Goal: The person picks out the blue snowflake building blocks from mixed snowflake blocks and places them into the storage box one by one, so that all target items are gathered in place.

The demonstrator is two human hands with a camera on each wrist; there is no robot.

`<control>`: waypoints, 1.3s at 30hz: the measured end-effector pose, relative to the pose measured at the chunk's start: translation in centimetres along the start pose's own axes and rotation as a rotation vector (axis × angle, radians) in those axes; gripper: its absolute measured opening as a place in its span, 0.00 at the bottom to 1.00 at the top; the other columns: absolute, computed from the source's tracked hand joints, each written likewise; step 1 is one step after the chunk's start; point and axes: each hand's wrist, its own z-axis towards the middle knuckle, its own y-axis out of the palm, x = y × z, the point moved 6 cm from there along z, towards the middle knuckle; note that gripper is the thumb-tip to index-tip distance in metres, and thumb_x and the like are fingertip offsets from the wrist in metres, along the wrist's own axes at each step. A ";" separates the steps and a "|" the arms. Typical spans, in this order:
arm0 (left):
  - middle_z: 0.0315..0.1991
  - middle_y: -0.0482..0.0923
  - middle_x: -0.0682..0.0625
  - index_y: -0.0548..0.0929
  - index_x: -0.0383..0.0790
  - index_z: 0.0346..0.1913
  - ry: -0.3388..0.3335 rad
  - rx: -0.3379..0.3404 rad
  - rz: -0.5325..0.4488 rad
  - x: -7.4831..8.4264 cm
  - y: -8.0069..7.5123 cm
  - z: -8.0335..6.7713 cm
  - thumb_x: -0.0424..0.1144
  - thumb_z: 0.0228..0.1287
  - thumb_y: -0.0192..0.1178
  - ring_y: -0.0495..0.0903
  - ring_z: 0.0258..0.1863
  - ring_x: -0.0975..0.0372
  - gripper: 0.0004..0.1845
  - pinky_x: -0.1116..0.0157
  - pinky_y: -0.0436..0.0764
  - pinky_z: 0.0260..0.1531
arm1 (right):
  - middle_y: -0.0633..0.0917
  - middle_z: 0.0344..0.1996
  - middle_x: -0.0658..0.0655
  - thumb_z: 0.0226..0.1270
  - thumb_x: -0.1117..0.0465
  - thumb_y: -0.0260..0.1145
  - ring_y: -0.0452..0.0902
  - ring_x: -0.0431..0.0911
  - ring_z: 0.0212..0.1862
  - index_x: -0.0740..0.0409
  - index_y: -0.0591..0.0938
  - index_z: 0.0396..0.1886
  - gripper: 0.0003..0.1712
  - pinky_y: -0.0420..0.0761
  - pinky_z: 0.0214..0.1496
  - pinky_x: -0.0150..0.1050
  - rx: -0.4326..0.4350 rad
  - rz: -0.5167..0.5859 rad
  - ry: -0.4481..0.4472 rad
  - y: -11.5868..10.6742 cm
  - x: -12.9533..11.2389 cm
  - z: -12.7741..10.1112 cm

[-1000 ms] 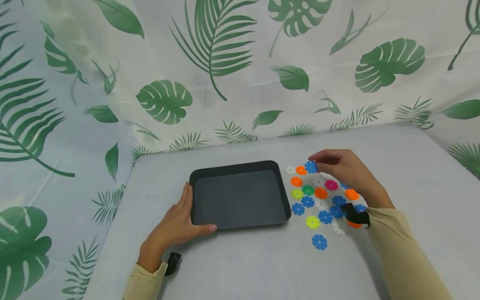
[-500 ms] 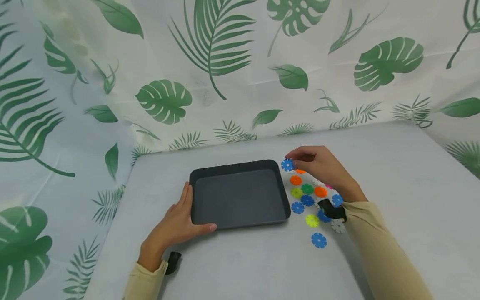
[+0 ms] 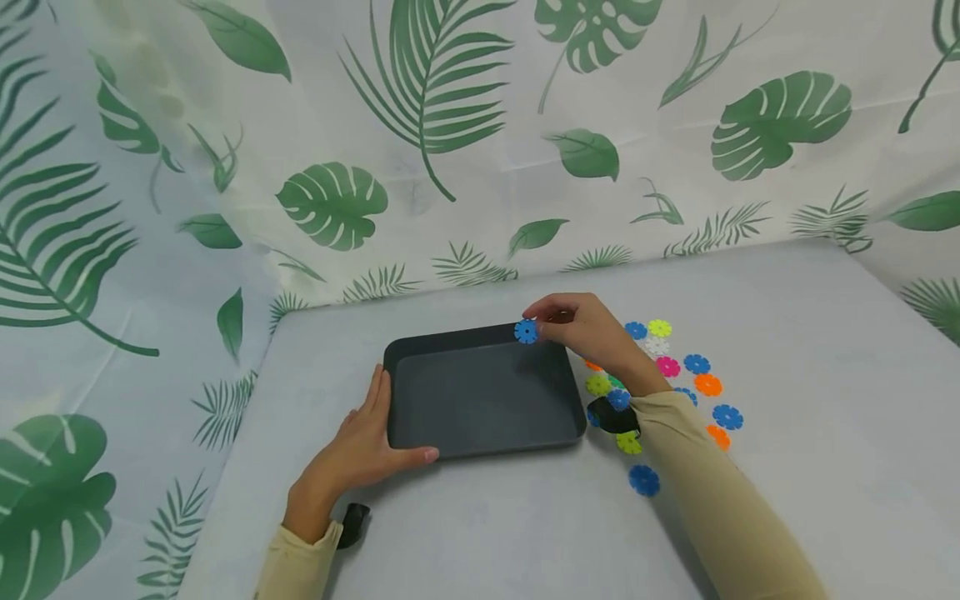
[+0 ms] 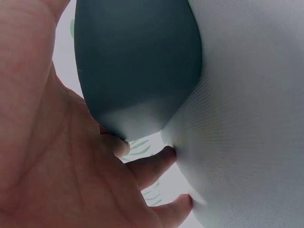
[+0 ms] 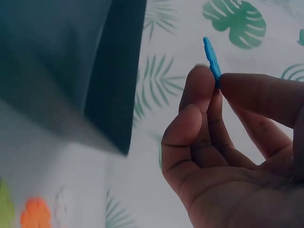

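Observation:
A dark grey tray point(image 3: 480, 442) lies on the white table, with nothing in it. My left hand point(image 3: 360, 446) rests against the tray's near left corner, fingers straight along the rim and thumb on the front edge; the left wrist view shows the palm point(image 4: 52, 156) beside the tray point(image 4: 137, 61). My right hand point(image 3: 581, 329) pinches a blue snowflake disc point(image 3: 527, 332) between thumb and fingertips, held over the tray's far right corner. In the right wrist view the blue disc point(image 5: 212, 59) shows edge-on above the fingertips point(image 5: 199, 85), with the tray point(image 5: 57, 61) to the left.
Several flat snowflake discs in blue, orange, green, yellow, pink and white lie scattered on the table right of the tray point(image 3: 675, 375); one blue disc point(image 3: 643, 480) lies apart nearer me. A leaf-patterned cloth point(image 3: 450, 125) hangs behind and to the left of the table.
My right hand lifted a blue disc from the pile and carried it left, from beside the tray to over its far right corner. The left hand stayed at the tray.

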 end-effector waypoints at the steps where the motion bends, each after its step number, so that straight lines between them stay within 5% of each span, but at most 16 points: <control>1: 0.87 0.19 0.42 0.27 0.34 0.85 -0.001 -0.001 -0.003 0.0 0.0 0.0 0.70 0.61 0.72 0.41 0.85 0.41 0.76 0.31 0.43 0.77 | 0.87 0.47 0.62 0.76 0.68 0.65 0.84 0.56 0.49 0.64 0.88 0.58 0.15 0.82 0.58 0.53 0.005 -0.002 -0.003 0.3 -0.1 0.2; 10: 0.87 0.20 0.42 0.28 0.34 0.85 -0.020 0.002 -0.003 -0.2 -0.3 -0.2 0.70 0.60 0.72 0.40 0.85 0.41 0.76 0.32 0.43 0.77 | 0.86 0.42 0.62 0.72 0.71 0.63 0.84 0.55 0.46 0.66 0.89 0.57 0.17 0.82 0.58 0.62 0.037 0.103 -0.034 2.9 -1.3 1.9; 17: 0.87 0.20 0.41 0.28 0.34 0.86 -0.014 -0.001 -0.013 -0.1 -0.3 -0.1 0.70 0.60 0.72 0.36 0.85 0.43 0.76 0.31 0.42 0.77 | 0.89 0.46 0.65 0.76 0.71 0.63 0.85 0.64 0.48 0.69 0.87 0.58 0.16 0.83 0.59 0.59 0.020 0.149 -0.054 4.7 -1.8 2.6; 25: 0.87 0.20 0.42 0.28 0.34 0.86 -0.017 -0.001 -0.022 -0.1 -0.3 0.1 0.70 0.60 0.72 0.36 0.85 0.44 0.76 0.31 0.41 0.76 | 0.87 0.47 0.64 0.76 0.71 0.62 0.85 0.61 0.47 0.69 0.87 0.57 0.15 0.82 0.60 0.62 -0.021 0.215 -0.024 7.0 -2.5 4.1; 39: 0.87 0.21 0.43 0.29 0.35 0.86 -0.002 0.000 -0.025 -0.3 0.0 0.1 0.70 0.61 0.71 0.37 0.85 0.43 0.75 0.31 0.41 0.76 | 0.87 0.42 0.61 0.72 0.70 0.62 0.85 0.63 0.47 0.66 0.89 0.53 0.16 0.84 0.55 0.60 -0.084 0.127 -0.048 10.2 -3.0 5.7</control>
